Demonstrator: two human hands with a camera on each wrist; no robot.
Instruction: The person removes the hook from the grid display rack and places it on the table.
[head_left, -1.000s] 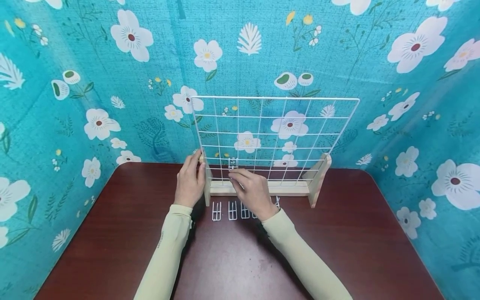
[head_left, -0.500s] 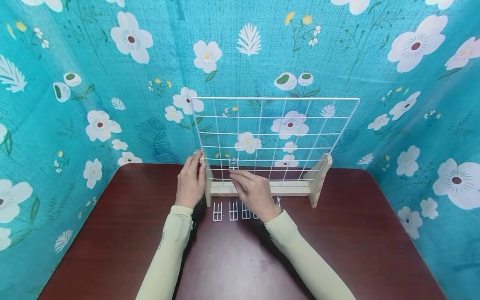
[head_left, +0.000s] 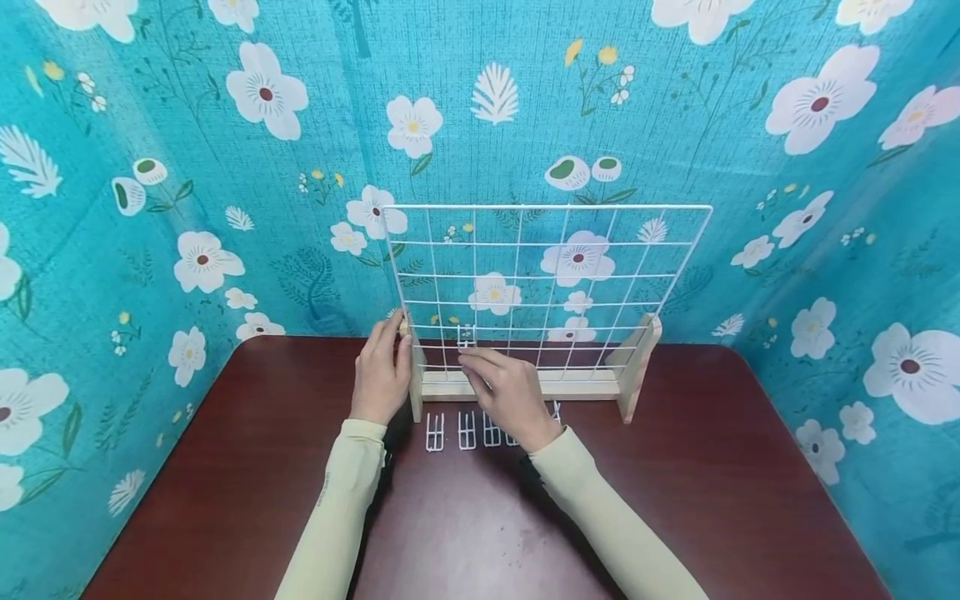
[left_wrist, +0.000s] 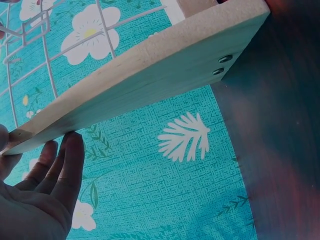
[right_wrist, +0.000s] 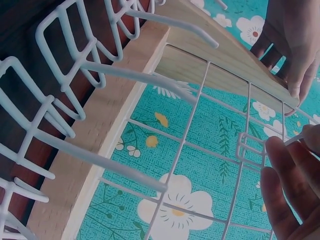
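Observation:
A white wire grid panel (head_left: 547, 206) stands in a wooden base (head_left: 555, 389). My left hand (head_left: 381, 372) grips the upper end of the base's left upright (left_wrist: 145, 82), with fingers on its outer face in the left wrist view. Low on the left of the grid, my right hand (head_left: 512, 395) pinches a white wire hook (head_left: 467, 337). Its frame (right_wrist: 242, 149) lies against the grid wires in the right wrist view; whether it is hooked over one I cannot tell. The fingers hide part of it.
Several more white wire hooks (head_left: 435, 433) lie in a row on the dark red table (head_left: 465, 533), in front of the base. My right hand and forearm hide some. The right upright (head_left: 639, 371) is at the base's far end. Blue floral cloth (head_left: 315, 150) surrounds the table.
The whole scene sits slightly lower in the head view, as the camera has tilted. Both hands keep their places on the upright and the hook.

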